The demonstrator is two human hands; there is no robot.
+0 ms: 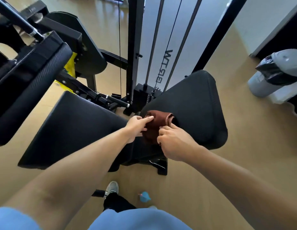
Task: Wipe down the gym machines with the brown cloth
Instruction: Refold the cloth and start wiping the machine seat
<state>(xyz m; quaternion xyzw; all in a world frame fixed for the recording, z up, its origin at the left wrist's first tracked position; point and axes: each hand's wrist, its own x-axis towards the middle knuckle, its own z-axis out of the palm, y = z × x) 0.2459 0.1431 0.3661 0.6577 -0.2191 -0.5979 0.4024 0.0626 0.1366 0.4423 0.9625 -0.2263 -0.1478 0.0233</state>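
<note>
Over black seat pad [191,103], left hand [136,128] and right hand [173,143] both pinching brown cloth [156,126]

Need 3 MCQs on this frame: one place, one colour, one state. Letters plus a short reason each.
1. Where is the grey bin?
A. far right on the floor
B. on the seat pad
C. beside the shoe

2. What colour is the cloth?
A. blue
B. brown
C. yellow

3. How is the cloth held?
A. lying untouched
B. left hand only
C. both hands grip it

Key: 1 A, it stands on the floor at the right edge. 2 B, it looks brown against the black pad. 3 C, left hand and right hand both pinch it.
</note>
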